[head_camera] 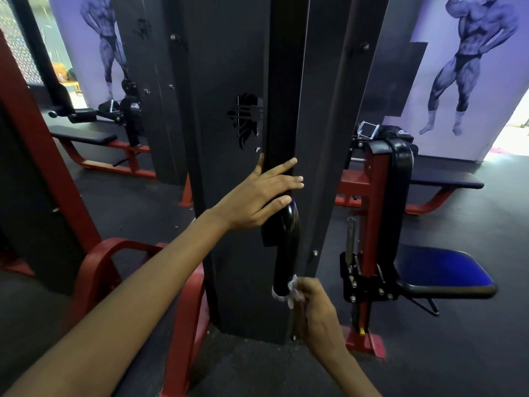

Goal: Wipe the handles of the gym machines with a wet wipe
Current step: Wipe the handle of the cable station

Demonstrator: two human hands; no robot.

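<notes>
Wet wipe [293, 292] is pinched by right hand [317, 313] against black handle [287, 245] end; left hand [252, 199] is laid flat, fingers straight, on handle top.

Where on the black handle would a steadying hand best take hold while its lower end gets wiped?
Probably the upper bend of the black handle, reached from the left, where the left hand already rests with straight fingers. The bar is round and hangs upright; the right hand pinches the wet wipe at its bottom end.

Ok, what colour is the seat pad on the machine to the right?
Blue seat pad with a black edge, seen in the head view.
</notes>
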